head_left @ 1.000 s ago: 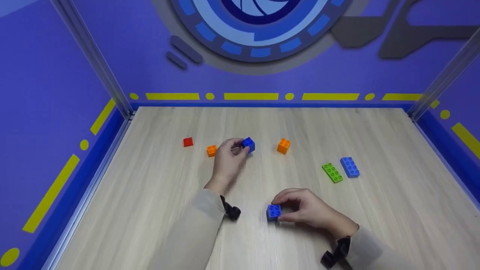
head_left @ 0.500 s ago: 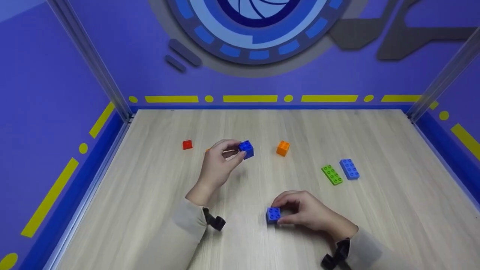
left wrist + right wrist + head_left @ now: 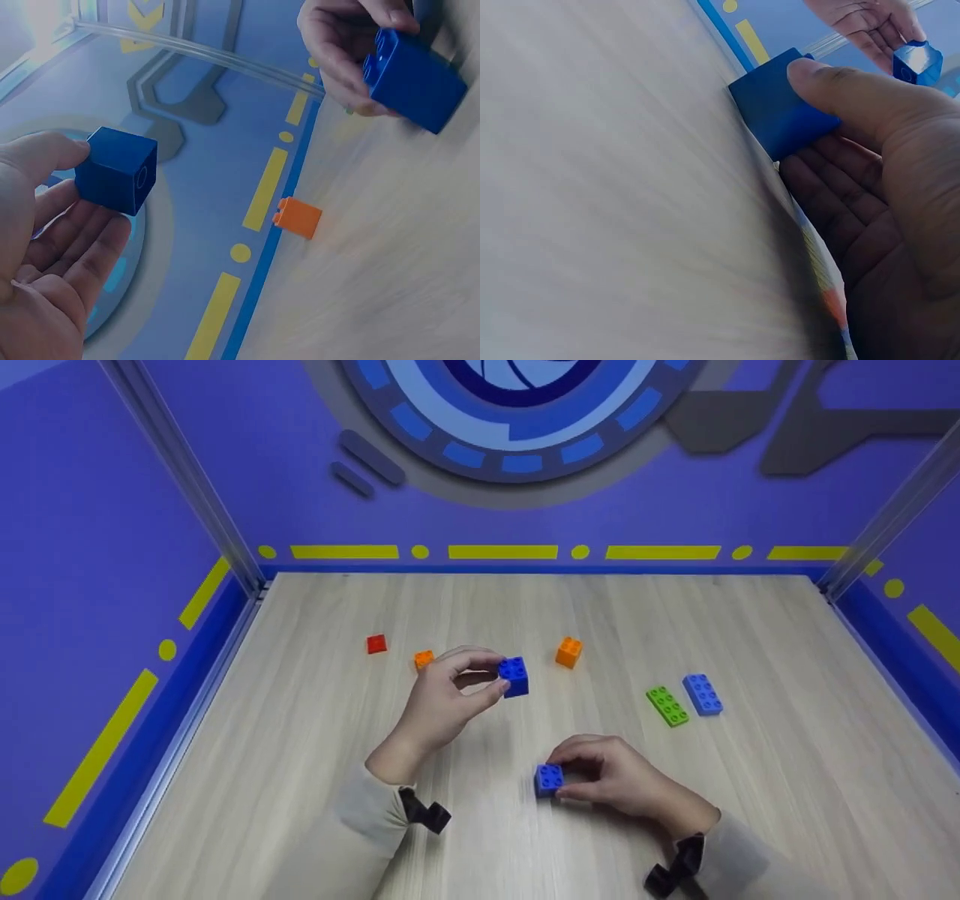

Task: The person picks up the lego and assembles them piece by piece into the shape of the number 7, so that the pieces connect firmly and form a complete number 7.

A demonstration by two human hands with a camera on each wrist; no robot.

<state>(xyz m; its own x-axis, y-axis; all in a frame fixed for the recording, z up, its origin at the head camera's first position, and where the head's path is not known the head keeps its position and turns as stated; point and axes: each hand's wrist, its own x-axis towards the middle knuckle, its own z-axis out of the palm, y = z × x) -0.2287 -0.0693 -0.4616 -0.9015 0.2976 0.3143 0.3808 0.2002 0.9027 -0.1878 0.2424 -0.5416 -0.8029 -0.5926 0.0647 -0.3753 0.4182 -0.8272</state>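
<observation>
My left hand [image 3: 442, 701] pinches a dark blue two-by-two toy brick [image 3: 514, 676] between thumb and fingers, raised above the table with its studs up. In the left wrist view the hollow underside of this blue brick [image 3: 116, 171] partly shows. Nearer to me, my right hand [image 3: 619, 776] grips a second blue two-by-two brick [image 3: 549, 781] by its sides, down at the tabletop. The right wrist view shows the thumb [image 3: 810, 75] pressed on one face of that brick [image 3: 776, 105]. The left hand's brick is farther back and slightly left of the right hand's.
On the wooden table [image 3: 300, 735] lie a flat red brick [image 3: 376, 644], an orange brick [image 3: 424, 660] partly behind my left hand, and another orange brick [image 3: 568, 652]. A green brick [image 3: 667, 706] and a light blue brick [image 3: 703, 694] lie at right. Blue-purple panels [image 3: 225, 472] enclose the table.
My left hand has lifted its blue brick off the table and brought it toward me and slightly right. The right hand keeps its brick in about the same place.
</observation>
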